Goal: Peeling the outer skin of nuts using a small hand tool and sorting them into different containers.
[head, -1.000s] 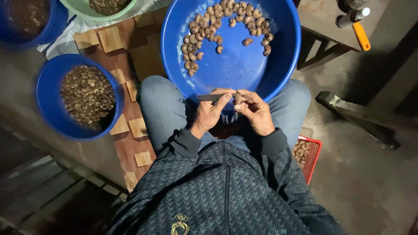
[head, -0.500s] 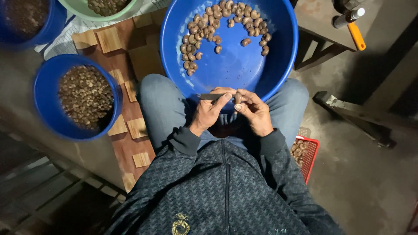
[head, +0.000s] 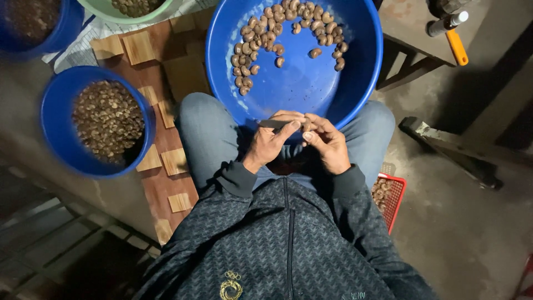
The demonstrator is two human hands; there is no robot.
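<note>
1. The person sits with a big blue basin [head: 355,83] resting on the knees; everything below is placed from that basin.
2. Just over its near rim, the left hand [head: 270,144] has its fingers closed around a small knife [head: 273,124], blade pointing left along the rim.
3. Touching it, the right hand [head: 327,141] pinches a single nut [head: 306,126] between thumb and fingertips, tips pressed together on it.
4. At the basin's far side lies a heap of curved brown nuts [head: 277,33].
5. Left of the basin stands a smaller blue bowl [head: 55,150] of kernels; right of it and nearer the person, a red basket [head: 395,200].
6. To peel well, I would judge: keep the blade shallow, turn the nut rather than the knife, and keep the thumb behind the edge.
</note>
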